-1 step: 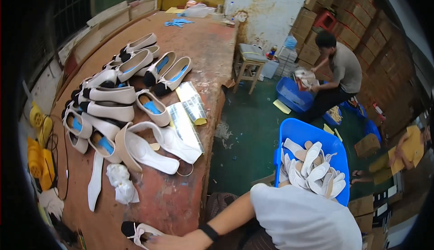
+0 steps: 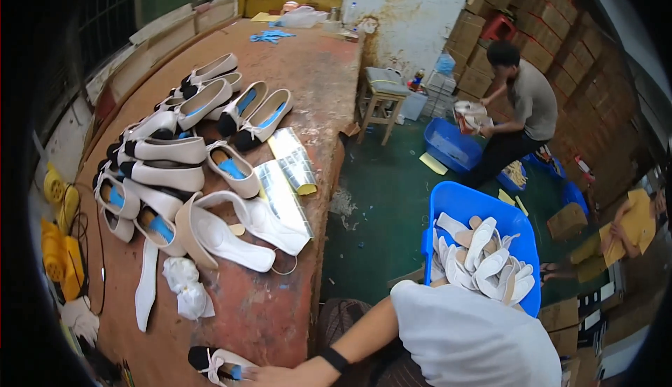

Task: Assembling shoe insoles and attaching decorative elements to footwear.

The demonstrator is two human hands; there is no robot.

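Observation:
At the lower edge my right hand point(image 2: 276, 374) is closed on the heel end of a white ballet flat point(image 2: 219, 364), which has a black toe and a thin bow. A blue patch shows inside the shoe beside my fingertips; the picture's edge cuts off the rest of the grip. My left hand is out of view. Farther up the table lie a white shoe-shaped strip point(image 2: 146, 285), a crumpled white bundle point(image 2: 189, 289) and a large pale sandal-like piece point(image 2: 234, 243). Beyond them is a heap of similar ballet flats point(image 2: 164, 161), several with blue inside.
Shiny patterned sheets point(image 2: 283, 194) lie near the worn red table's point(image 2: 280, 303) right edge. A blue bin point(image 2: 448, 198) full of pale insoles stands at my right. Beyond it a person point(image 2: 525, 100) bends over another blue bin. A padded stool point(image 2: 385, 82) stands by the wall.
My right hand has drawn back slightly toward the shoe's heel, so more of the blue inside shows. The whole view has shifted a little.

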